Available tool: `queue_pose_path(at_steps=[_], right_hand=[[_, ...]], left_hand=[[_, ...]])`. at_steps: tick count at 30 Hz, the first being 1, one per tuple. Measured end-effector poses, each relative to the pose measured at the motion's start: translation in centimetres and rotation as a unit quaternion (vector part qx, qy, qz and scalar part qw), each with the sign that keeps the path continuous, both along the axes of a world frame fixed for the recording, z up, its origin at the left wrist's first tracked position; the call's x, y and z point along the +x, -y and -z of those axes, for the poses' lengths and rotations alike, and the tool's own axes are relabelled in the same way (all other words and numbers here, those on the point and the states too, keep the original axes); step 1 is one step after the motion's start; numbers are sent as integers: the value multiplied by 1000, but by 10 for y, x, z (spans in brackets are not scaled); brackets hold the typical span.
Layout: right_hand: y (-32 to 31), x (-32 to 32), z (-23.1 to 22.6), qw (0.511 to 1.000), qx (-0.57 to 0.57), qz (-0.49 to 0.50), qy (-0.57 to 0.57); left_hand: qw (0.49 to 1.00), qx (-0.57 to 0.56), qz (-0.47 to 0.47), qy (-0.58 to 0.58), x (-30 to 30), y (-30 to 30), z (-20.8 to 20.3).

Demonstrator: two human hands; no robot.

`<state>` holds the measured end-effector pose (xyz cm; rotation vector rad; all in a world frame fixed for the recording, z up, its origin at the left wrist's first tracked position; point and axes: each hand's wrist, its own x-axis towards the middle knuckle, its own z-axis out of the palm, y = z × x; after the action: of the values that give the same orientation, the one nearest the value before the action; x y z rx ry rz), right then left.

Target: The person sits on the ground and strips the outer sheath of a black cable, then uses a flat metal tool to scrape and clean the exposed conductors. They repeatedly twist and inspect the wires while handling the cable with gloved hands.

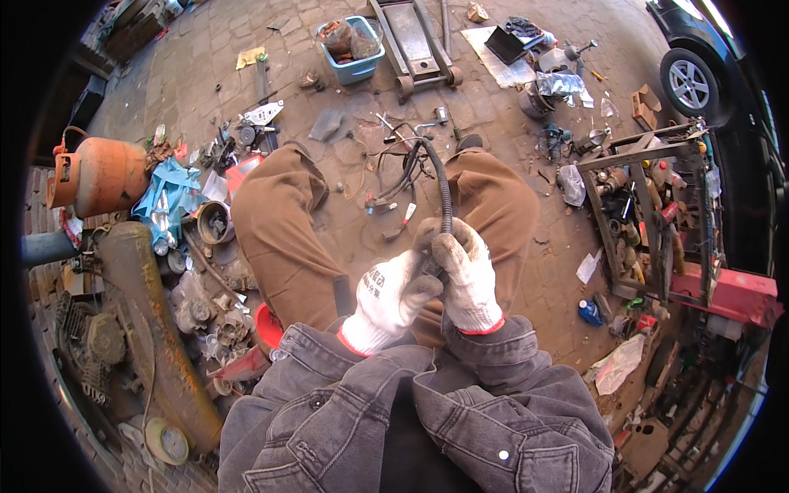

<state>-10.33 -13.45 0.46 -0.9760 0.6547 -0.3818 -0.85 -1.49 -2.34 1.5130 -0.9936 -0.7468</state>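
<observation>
My left hand [390,297] and right hand [467,281], both in soiled white knit gloves [367,326], are closed around a black ribbed wiring conduit [442,189], nearer me than the light-blue plastic tub [355,72]. Right of the tub sits a grey metal floor jack [403,31]; left of it, an orange gas cylinder [113,177].

- White knitted left glove [386,300] with dark print, grey smudges and a red-edged cuff
- Matching right glove [470,283], also smudged
- Faded dark grey denim jacket [493,407] with stitched seams, 1 shiny button [503,455]
- Loose brown trousers [275,218]
</observation>
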Motion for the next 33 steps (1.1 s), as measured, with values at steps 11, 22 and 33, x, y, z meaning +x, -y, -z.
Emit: queue_pose_path(at_steps=[11,22,33], right_hand=[[77,53,-13,952,-199,-226,-54],[160,72,57,983,-119,22,-135],[188,77,146,973,-7,151,-173]], left_hand=[[873,65,124,-467,71,29,-1],[926,-267,-120,-238,223,51,-37],[930,72,-260,-250,236,106,37]])
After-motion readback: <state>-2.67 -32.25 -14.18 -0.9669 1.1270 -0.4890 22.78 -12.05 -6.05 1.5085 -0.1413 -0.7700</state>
